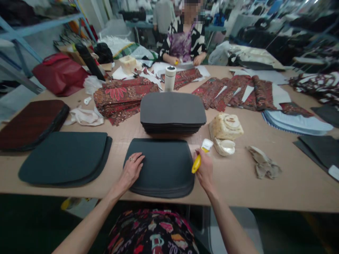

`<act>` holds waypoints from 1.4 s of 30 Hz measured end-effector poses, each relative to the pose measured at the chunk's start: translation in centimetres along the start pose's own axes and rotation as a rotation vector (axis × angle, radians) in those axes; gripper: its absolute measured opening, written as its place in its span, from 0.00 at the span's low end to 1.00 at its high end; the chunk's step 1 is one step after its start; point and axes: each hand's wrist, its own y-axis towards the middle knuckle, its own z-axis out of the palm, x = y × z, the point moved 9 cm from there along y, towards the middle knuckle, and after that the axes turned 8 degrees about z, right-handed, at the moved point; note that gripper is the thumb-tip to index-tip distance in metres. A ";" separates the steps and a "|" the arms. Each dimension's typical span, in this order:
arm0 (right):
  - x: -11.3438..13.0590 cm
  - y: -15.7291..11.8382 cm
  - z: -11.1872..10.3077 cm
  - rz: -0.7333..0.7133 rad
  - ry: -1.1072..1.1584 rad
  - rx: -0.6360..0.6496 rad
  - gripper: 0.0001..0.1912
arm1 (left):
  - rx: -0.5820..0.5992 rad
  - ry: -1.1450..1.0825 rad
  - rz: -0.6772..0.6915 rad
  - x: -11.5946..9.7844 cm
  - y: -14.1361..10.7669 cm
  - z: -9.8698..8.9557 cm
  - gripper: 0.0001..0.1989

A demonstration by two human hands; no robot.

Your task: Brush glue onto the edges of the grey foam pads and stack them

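Note:
In front of me lies a short stack of dark green-black flat panels (164,165) with rounded lower corners. My left hand (134,169) rests on the stack's left side, fingers stretched out flat. A brush (196,164) with a yellow handle and a pale, whitish head is gripped in my right hand (205,167), just off the stack's right edge. Right behind the panels stands a taller pile of grey panels (173,109). To the right of that pile is a cream-coloured, stained container (227,126) with a small white cup (225,146) at its front.
More dark panels (66,157) lie at left, beside a brown-red stack (31,121). Patterned red fabric pieces (124,93) and a white bottle (170,78) stand farther back. A crumpled rag (265,164) lies at right. Across the table a person (184,38) handles pieces.

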 end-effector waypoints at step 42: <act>26.8 16.7 13.2 -0.222 0.431 0.742 0.09 | 0.065 -0.191 0.189 -3.6 21.9 -0.9 0.20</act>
